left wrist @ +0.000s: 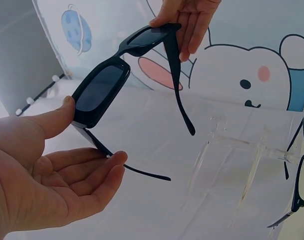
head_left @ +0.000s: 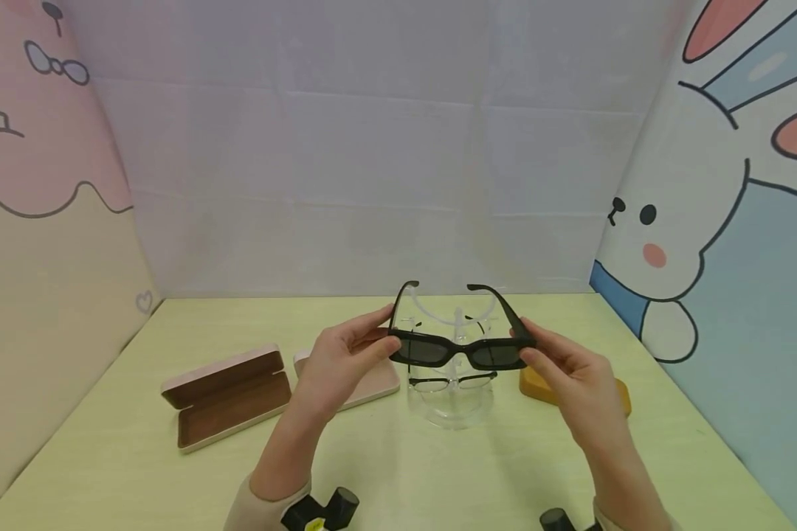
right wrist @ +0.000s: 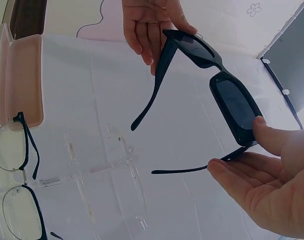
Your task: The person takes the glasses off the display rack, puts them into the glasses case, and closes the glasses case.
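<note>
Black sunglasses point(head_left: 461, 349) with dark lenses are held up in the middle of the head view, temples unfolded and pointing away. My left hand point(head_left: 347, 361) pinches them at the left hinge, thumb on the frame front and fingers under the temple. On the opposite side my right hand point(head_left: 574, 372) pinches the other hinge the same way. Behind and below them stands a clear display stand point(head_left: 453, 417), partly hidden by the sunglasses. Half-rim eyeglasses point(right wrist: 26, 150) sit low on that stand; its upper arms carry nothing in the right wrist view.
An open glasses case point(head_left: 235, 402) with brown lining lies at the left. Beside it a pale pink case point(head_left: 375, 387) is partly behind my left hand. A yellow case point(head_left: 538, 385) lies behind my right hand. Printed cloth walls point(head_left: 372, 147) enclose the pale table point(head_left: 438, 487).
</note>
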Tool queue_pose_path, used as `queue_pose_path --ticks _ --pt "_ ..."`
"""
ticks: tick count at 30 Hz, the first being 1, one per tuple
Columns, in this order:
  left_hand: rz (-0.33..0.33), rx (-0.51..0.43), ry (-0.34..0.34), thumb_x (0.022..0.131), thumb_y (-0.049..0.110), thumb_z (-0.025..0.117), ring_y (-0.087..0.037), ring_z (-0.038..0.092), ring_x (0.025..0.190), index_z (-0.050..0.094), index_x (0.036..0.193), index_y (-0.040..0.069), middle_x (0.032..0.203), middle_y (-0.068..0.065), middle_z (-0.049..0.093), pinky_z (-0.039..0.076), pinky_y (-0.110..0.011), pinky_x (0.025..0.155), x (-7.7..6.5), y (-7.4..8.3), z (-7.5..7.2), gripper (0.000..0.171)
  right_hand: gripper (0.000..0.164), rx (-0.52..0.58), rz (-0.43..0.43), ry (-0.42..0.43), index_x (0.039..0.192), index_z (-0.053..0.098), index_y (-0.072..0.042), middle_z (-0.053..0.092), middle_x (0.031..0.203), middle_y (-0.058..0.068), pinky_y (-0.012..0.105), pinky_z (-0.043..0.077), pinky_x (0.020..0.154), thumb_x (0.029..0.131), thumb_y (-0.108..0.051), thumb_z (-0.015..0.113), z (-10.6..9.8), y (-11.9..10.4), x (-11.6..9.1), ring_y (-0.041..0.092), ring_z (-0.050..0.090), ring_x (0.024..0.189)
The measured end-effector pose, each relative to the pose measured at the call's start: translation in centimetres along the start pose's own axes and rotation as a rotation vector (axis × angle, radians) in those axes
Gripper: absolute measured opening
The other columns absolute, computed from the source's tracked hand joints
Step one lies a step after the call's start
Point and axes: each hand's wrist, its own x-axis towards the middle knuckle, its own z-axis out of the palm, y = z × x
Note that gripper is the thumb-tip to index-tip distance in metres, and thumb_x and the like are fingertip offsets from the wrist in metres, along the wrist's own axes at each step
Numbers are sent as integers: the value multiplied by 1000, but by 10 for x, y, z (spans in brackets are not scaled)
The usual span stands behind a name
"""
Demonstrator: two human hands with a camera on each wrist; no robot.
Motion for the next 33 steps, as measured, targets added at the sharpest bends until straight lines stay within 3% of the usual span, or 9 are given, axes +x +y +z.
queue_pose_path --ticks 5,16,23,33 --pt "0 -5 -19 84 22 65 -17 59 106 50 131 17 113 -7 63 46 -35 92 3 -4 -1 50 41 86 19 -41 126 52 2 64 107 -18 14 48 77 88 -13 59 -1 1 2 -4 58 99" --pt "-25 -32 -64 85 27 64 -14 56 111 49 131 20 115 -3 62 42 -36 96 7 -9 -2 50 38 66 32 -95 127 52 -3 60 111 -21 13 47 80 91 -17 55 -3 4 2 -5 54 103" --pt "3 -26 -62 86 26 62 -16 55 113 48 133 17 115 -5 62 42 -37 97 7 -10 -1 50 34 228 5 -149 125 54 -1 64 108 -13 16 49 80 92 -8 52 -3 8 2 0 58 100" --pt "-4 -25 -63 87 27 61 -17 52 116 47 133 17 119 -5 60 41 -38 98 6 -11 -2 50 33 359 -29 -249 124 58 -10 62 115 -9 17 49 80 94 -4 44 -2 13 3 3 58 104"
